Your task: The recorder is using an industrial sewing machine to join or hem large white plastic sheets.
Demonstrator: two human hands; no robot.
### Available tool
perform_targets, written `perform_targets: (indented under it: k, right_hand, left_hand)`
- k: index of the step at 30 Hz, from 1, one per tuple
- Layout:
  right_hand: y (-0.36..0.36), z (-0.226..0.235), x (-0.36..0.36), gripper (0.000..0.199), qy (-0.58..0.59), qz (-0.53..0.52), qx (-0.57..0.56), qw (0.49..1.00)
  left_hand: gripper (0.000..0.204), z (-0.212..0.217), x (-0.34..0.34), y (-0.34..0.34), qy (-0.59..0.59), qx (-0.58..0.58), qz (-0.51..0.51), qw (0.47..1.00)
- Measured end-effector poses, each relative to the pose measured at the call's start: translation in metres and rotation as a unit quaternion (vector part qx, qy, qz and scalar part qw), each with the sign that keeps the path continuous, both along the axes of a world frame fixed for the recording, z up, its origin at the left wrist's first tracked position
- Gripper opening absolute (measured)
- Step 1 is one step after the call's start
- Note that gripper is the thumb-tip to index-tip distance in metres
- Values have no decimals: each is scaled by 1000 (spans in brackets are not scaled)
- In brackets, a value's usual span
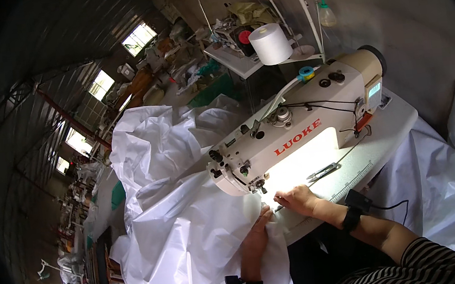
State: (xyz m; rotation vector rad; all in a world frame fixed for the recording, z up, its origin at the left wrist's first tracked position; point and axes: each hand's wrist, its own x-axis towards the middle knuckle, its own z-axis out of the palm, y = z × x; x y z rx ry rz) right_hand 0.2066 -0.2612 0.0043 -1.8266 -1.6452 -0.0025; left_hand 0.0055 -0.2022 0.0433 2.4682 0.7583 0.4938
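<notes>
A large sheet of white, shiny fabric (pixel 191 219) spreads in folds over the left of the sewing machine (pixel 314 115) and its table. My left hand (pixel 256 233) rests at the fabric's right edge, just below the needle area, with its fingers closed on the material. Close to it on the right, my right hand (pixel 300 200) reaches in over the bright table top with curled fingers pressed together. What those fingertips hold, if anything, is too small to make out. Beside the right hand lies a pair of thread snips (pixel 323 172), not touched.
A white thread cone (pixel 270 44) stands behind the machine head. More white fabric (pixel 434 180) hangs at the table's right end. A green-capped bottle (pixel 327 14) hangs by the wall. Another work table (pixel 235 60) stands farther back, among piled cloth.
</notes>
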Motion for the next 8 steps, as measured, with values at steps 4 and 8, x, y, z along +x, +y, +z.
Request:
perform_targets:
  k: [4,8]
  right_hand:
    - [-11,-2,-7,17,12,51,23,998]
    - [-16,9,-8,21,-32,106,-43,993]
  left_hand:
    - [39,-1,-5,6,-5,-54,7,999]
    - [34,-6,-6,22,-8,-64,-31,997]
